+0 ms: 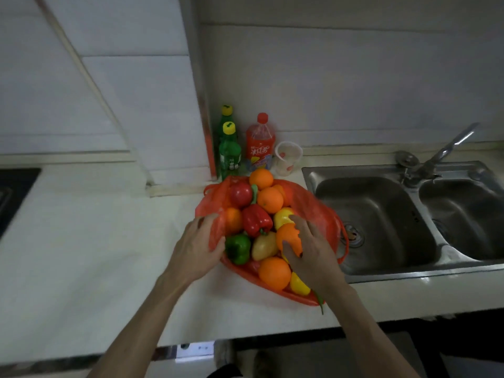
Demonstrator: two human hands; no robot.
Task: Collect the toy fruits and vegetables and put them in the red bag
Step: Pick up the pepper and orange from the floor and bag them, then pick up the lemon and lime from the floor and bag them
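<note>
The red bag [313,214] lies open on the white counter, heaped with toy produce. In it are several oranges [274,272], a red bell pepper [256,219], a red apple [240,195], a green bell pepper [237,248], a yellowish mango [264,245] and yellow pieces [299,283]. My left hand [197,245] rests on the bag's left edge beside the green pepper, pinching the plastic. My right hand [311,249] grips an orange toy [287,237] in the pile's right side. A thin green chilli [319,298] pokes out under my right wrist.
Two green bottles [230,151], a red soda bottle [260,145] and a plastic cup [287,158] stand behind the bag against the wall. A steel double sink [381,214] with a tap [441,151] is immediately right. A dark hob [13,192] sits at the far left.
</note>
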